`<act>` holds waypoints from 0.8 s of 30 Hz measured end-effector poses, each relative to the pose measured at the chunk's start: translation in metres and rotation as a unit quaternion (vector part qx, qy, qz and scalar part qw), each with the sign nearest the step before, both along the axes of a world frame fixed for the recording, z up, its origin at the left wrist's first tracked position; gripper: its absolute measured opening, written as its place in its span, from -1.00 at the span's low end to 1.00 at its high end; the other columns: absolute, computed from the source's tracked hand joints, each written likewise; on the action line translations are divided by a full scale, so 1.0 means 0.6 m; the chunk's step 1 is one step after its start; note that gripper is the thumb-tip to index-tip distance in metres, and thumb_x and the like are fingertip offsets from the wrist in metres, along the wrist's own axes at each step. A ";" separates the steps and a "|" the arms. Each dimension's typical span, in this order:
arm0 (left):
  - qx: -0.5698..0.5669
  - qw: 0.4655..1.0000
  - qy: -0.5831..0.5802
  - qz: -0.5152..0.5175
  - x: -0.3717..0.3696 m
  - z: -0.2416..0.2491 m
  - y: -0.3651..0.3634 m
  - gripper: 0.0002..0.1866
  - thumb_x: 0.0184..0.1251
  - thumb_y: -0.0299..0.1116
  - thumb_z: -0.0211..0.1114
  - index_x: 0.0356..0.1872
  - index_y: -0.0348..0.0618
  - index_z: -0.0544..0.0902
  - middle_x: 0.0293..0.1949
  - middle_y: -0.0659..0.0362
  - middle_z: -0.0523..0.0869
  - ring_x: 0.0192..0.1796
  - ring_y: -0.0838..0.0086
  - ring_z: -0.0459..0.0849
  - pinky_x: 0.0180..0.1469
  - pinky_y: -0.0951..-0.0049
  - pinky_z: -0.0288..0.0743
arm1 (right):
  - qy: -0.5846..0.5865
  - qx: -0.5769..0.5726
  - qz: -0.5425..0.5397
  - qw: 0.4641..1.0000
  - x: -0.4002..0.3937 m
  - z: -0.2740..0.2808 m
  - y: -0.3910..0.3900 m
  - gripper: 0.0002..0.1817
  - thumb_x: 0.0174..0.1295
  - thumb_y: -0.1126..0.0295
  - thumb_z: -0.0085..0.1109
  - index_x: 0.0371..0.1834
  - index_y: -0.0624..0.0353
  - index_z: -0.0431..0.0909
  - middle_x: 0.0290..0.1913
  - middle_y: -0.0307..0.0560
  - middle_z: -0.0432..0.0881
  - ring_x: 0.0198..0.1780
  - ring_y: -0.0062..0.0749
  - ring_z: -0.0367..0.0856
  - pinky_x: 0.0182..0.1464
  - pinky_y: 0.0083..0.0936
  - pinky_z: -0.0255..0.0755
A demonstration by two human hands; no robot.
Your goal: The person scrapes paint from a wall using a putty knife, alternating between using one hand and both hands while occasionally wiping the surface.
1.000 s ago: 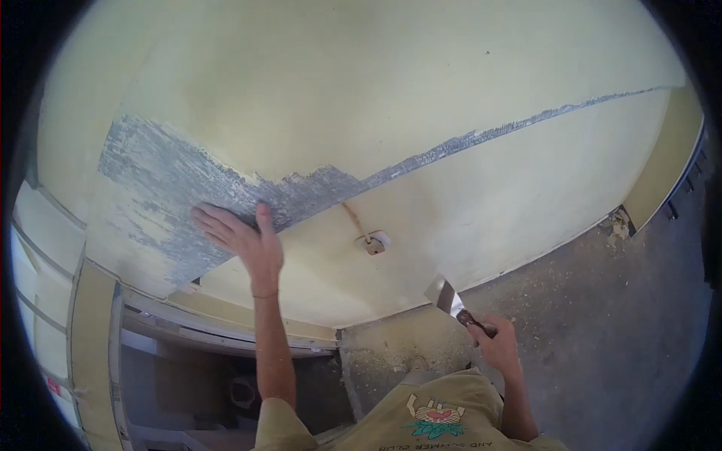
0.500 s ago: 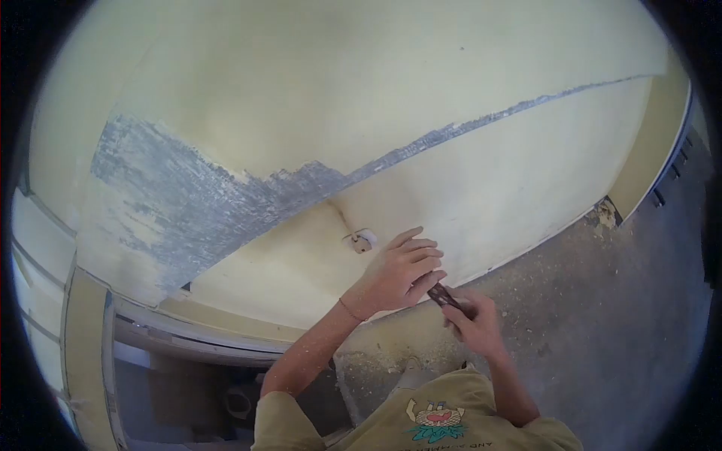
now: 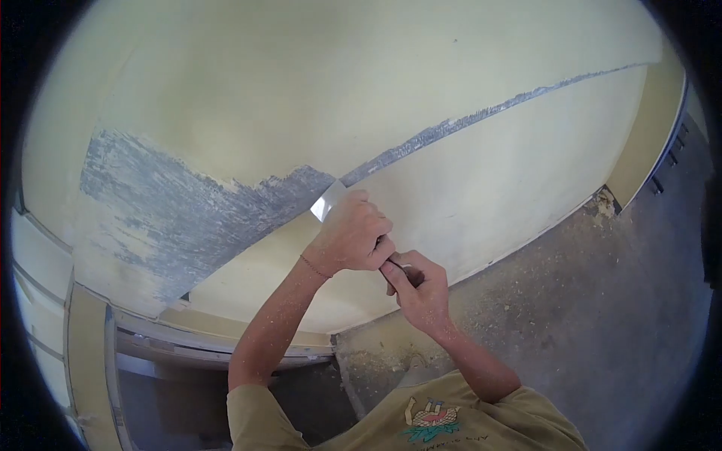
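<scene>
My left hand (image 3: 353,234) is closed around the scraper (image 3: 323,204), close behind its shiny metal blade. My right hand (image 3: 424,297) grips the rear end of the dark handle, below and to the right of the left. The blade's edge is at the wall, at the lower border of the rough grey bared strip (image 3: 282,197). Pale cream paint (image 3: 248,90) covers the wall above this strip, and a smoother pale band (image 3: 511,180) runs below it. Most of the handle is hidden in my fingers.
Flakes and dust litter the grey floor (image 3: 519,316) along the wall's foot. A doorway with a pale frame (image 3: 92,353) opens at lower left. The wall's lower right corner has a chipped patch (image 3: 604,203).
Both hands have moved up and left with the scraper, bringing its blade to the grey strip. My left hand, spread loosely before, has closed around the tool.
</scene>
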State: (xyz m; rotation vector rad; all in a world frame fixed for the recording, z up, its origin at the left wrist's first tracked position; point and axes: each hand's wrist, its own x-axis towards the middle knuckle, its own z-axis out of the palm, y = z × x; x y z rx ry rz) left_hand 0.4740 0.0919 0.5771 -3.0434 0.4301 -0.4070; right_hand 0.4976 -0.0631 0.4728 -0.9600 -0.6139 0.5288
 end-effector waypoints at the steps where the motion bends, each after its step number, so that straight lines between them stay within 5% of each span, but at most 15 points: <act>1: 0.010 1.000 0.014 0.010 0.000 -0.002 -0.001 -0.75 -0.13 -0.33 0.24 -0.80 -0.12 0.37 -0.74 0.11 0.40 -0.60 0.17 0.38 -0.33 0.24 0.28 | 0.015 0.000 0.007 1.000 -0.001 0.002 -0.004 -0.88 0.40 0.40 0.21 -0.20 0.24 0.61 -0.61 -0.25 0.53 -0.63 -0.77 0.36 -0.61 -0.69 0.15; 24: -0.003 1.000 0.007 0.020 0.021 -0.031 -0.002 -0.77 -0.24 -0.27 0.24 -0.85 -0.10 0.42 -0.80 0.07 0.45 -0.67 0.13 0.41 -0.40 0.22 0.33 | 0.025 -0.080 0.020 0.996 0.018 -0.018 -0.016 -0.89 0.33 0.49 0.27 -0.28 0.33 0.60 -0.57 -0.27 0.53 -0.52 -0.75 0.41 -0.51 -0.67 0.28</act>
